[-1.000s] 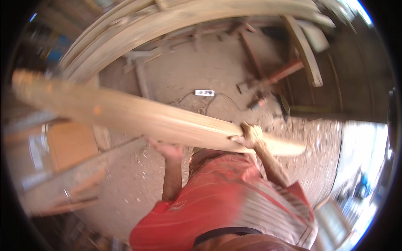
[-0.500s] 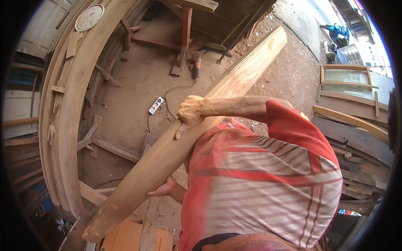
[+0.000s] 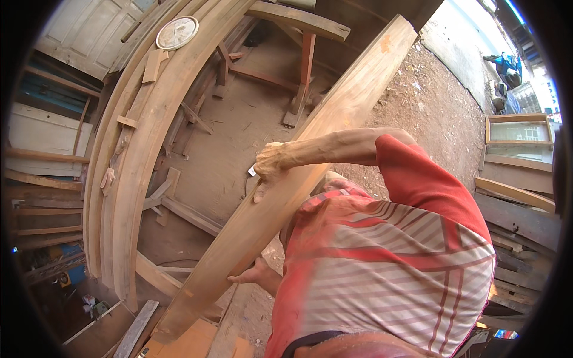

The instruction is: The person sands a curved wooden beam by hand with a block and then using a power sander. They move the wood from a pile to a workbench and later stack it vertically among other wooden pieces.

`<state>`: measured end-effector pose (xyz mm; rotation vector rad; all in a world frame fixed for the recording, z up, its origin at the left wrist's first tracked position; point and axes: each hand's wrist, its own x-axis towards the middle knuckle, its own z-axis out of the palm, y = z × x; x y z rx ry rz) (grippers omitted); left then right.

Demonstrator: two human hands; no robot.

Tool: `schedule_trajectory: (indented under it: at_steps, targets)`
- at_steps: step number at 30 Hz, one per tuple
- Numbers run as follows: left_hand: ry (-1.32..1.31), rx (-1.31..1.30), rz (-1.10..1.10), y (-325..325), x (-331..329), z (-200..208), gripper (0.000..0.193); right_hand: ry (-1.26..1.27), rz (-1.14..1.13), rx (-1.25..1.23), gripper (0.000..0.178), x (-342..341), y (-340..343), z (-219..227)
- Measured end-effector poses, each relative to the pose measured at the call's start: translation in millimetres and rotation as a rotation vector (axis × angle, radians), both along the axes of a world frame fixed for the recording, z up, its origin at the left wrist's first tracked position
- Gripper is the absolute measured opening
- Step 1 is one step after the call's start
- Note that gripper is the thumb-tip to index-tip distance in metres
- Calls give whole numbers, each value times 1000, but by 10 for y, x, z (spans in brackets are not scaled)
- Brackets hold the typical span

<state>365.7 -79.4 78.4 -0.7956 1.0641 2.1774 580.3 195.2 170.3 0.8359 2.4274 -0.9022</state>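
Clasps a long board point(image 3: 283, 197) with the right hand point(image 3: 271, 164), bent over the far edge close to mid-length. Touches the near edge, closer to the lower-left end, with the left hand point(image 3: 258, 275) (partly tucked under, so impossible to make out how tightly curled). Runs slantwise in front of the striped shirt point(image 3: 388, 256), from lower left up to the far right, with the right hand nearer to the far end and with the left nearer to the low one. Looks pale tan and smooth, streaked with grain, grooved along the far edge, and marked with an orange-brown patch near the far end. Has, beyond it, a brown dirt floor point(image 3: 239, 107), a red-brown wooden trestle point(image 3: 307, 59) and a white power strip point(image 3: 252, 171) (mostly hidden by the right hand). Has, off to the left, stacked planks point(image 3: 156, 125) bearing a round white lid point(image 3: 177, 33); off to the right, a framed window point(image 3: 519, 128) and piled boards point(image 3: 522, 221).
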Motion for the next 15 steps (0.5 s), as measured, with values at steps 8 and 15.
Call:
schedule_trajectory:
  at_steps: [8, 15]
  targets:
    - [114, -189, 57, 710, -104, 254, 84, 31, 111, -79, 96, -595, 906, -79]
    - [68, -126, 108, 1407, -89, 103, 93, 75, 213, -62, 92, -877, 1784, -215]
